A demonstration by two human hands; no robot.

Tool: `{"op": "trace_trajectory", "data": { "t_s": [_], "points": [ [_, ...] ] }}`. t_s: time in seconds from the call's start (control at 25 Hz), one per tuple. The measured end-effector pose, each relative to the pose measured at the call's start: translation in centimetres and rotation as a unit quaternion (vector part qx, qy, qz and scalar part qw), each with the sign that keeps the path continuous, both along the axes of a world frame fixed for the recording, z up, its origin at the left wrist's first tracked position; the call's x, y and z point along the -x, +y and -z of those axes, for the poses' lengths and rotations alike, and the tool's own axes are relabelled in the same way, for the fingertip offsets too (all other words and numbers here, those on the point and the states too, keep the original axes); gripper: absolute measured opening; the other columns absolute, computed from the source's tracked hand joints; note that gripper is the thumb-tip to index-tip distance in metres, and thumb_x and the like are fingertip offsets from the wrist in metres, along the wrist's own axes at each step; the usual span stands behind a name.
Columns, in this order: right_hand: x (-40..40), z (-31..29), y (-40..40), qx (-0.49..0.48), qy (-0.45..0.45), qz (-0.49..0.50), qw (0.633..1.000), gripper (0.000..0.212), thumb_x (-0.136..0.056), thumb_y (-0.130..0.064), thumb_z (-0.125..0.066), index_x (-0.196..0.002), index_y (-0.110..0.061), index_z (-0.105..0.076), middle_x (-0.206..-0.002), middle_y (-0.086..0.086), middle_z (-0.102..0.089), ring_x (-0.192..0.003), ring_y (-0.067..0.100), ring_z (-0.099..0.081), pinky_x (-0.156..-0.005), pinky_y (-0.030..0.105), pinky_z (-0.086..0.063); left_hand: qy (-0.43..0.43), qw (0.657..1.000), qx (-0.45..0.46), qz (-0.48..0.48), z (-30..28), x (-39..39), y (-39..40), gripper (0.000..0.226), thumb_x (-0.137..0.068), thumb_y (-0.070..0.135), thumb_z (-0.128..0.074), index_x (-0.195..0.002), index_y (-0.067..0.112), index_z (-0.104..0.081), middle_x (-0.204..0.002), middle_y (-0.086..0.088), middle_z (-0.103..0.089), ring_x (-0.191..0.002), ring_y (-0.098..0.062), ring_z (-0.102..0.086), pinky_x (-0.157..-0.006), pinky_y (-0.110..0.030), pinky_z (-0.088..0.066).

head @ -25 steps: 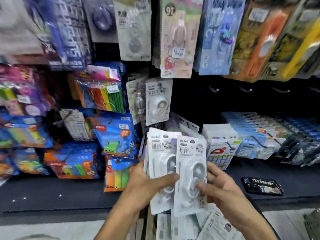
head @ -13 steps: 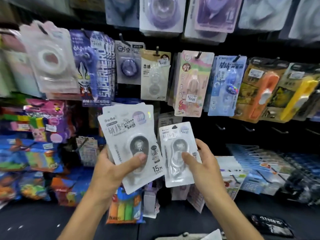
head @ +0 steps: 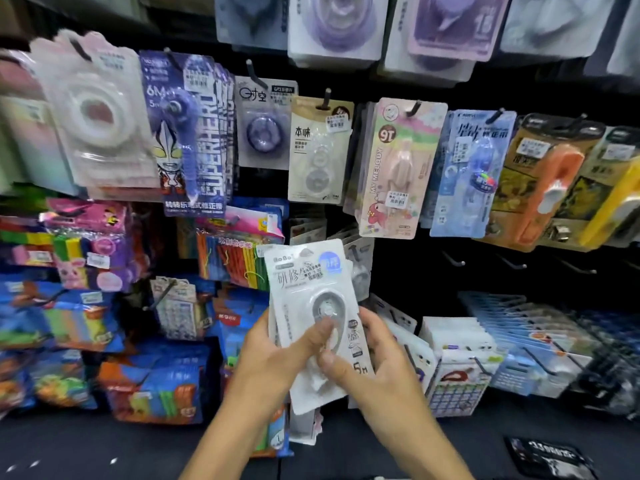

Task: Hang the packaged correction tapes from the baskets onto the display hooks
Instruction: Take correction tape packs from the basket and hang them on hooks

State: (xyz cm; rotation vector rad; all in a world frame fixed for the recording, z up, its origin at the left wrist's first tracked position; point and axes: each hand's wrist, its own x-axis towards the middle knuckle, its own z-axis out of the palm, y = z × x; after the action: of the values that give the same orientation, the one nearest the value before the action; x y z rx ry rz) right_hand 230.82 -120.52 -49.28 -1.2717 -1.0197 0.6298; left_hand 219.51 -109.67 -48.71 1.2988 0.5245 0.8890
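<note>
One head-worn camera looks forward and slightly down, close to a display wall [head: 398, 265] of hanging packages, the person's forearms reaching in from the near bottom edge.

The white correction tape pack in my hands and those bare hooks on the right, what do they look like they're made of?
White correction tape pack: seemingly matte printed card under a clear, glossy plastic blister, judging by glare over the dispenser. Bare hooks: thin dark prongs, probably coated metal wire; too blurred to confirm.

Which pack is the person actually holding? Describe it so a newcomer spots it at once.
Start at the middle row of hanging packs, below the pink My Melody pack. Left hand and right hand both grip a white BoBo correction tape pack. Unlike its colourful neighbours, it is plain white and hangs from no hook.
</note>
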Motion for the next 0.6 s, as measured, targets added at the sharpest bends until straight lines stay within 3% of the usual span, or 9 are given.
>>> {"op": "trace_trajectory", "data": {
  "t_s": [0.08,0.16,0.24,0.32,0.4,0.48,0.52,0.6],
  "points": [
    [-0.3,-0.3,0.2,-0.035,0.052,0.030,0.998,0.054,-0.067,-0.050,-0.089,-0.116,-0.041,-0.066,-0.117,-0.004,-0.075,-0.107,0.016,-0.072,-0.084,0.026,-0.059,-0.004,0.999,0.035,0.016,-0.1,0.0,0.0,0.054,-0.051,0.067,-0.087,-0.098,0.042,-0.075,-0.101,0.007,-0.080,-0.090,-0.013,-0.078,-0.067,-0.022,-0.060],
    [-1.0,-0.5,0.3,-0.058,0.110,0.064,0.990,0.051,-0.072,-0.043,-0.087,-0.118,-0.032,-0.067,-0.115,0.001,-0.076,-0.106,0.021,-0.073,-0.086,0.036,-0.060,-0.013,0.999,0.031,0.010,0.0,0.3,0.1,0.045,-0.061,0.049,-0.086,-0.103,0.038,-0.074,-0.105,0.007,-0.080,-0.093,-0.010,-0.077,-0.065,-0.017,-0.058],
    [-1.6,-0.3,-0.1,-0.044,0.094,0.103,0.989,0.048,-0.080,-0.039,-0.078,-0.125,-0.037,-0.063,-0.119,-0.006,-0.074,-0.103,0.018,-0.074,-0.083,0.045,-0.060,-0.023,0.999,0.007,-0.023,-0.1,0.6,0.1,0.041,-0.062,0.040,-0.087,-0.101,0.041,-0.074,-0.105,0.007,-0.080,-0.093,-0.011,-0.077,-0.067,-0.018,-0.059],
    [-2.0,-0.3,-0.6,-0.032,0.063,0.154,0.985,0.041,-0.088,-0.034,-0.072,-0.122,-0.055,-0.059,-0.120,-0.020,-0.071,-0.100,0.006,-0.072,-0.071,0.034,-0.062,-0.041,0.997,0.002,-0.070,-0.5,1.2,0.4,0.042,-0.058,0.040,-0.087,-0.098,0.044,-0.074,-0.101,0.007,-0.080,-0.089,-0.014,-0.078,-0.066,-0.023,-0.060],
    [-2.1,-0.8,-1.1,-0.021,0.027,0.170,0.985,0.049,-0.093,-0.031,-0.069,-0.113,-0.073,-0.052,-0.114,-0.042,-0.063,-0.103,-0.019,-0.060,-0.072,0.016,-0.054,-0.073,0.993,0.012,-0.096,-0.7,1.8,0.9,0.044,-0.055,0.037,-0.087,-0.098,0.039,-0.076,-0.100,0.002,-0.081,-0.087,-0.020,-0.079,-0.062,-0.027,-0.061],
    [-2.0,-1.3,-0.8,0.018,-0.018,0.169,0.985,0.060,-0.096,-0.032,-0.066,-0.107,-0.085,-0.041,-0.107,-0.059,-0.051,-0.101,-0.036,-0.046,-0.080,0.013,-0.044,-0.101,0.990,0.014,-0.103,-0.8,2.2,1.1,0.046,-0.054,0.033,-0.086,-0.099,0.035,-0.077,-0.100,-0.002,-0.081,-0.086,-0.023,-0.079,-0.059,-0.026,-0.061],
    [-2.0,-1.4,-0.6,0.034,-0.024,0.167,0.985,0.061,-0.098,-0.031,-0.064,-0.109,-0.085,-0.039,-0.108,-0.059,-0.051,-0.104,-0.035,-0.045,-0.087,0.016,-0.042,-0.104,0.989,0.007,-0.101,-0.8,2.2,1.0,0.046,-0.055,0.033,-0.086,-0.100,0.034,-0.077,-0.100,-0.003,-0.081,-0.086,-0.023,-0.079,-0.060,-0.024,-0.060],
    [-2.1,-1.1,-0.1,0.044,-0.010,0.160,0.986,0.053,-0.101,-0.024,-0.058,-0.124,-0.071,-0.048,-0.122,-0.043,-0.059,-0.117,-0.017,-0.053,-0.102,0.030,-0.047,-0.101,0.991,-0.011,-0.090,-0.7,2.0,0.7,0.050,-0.053,0.033,-0.091,-0.101,0.036,-0.077,-0.101,-0.002,-0.081,-0.088,-0.021,-0.079,-0.061,-0.022,-0.060]
  ]
}}
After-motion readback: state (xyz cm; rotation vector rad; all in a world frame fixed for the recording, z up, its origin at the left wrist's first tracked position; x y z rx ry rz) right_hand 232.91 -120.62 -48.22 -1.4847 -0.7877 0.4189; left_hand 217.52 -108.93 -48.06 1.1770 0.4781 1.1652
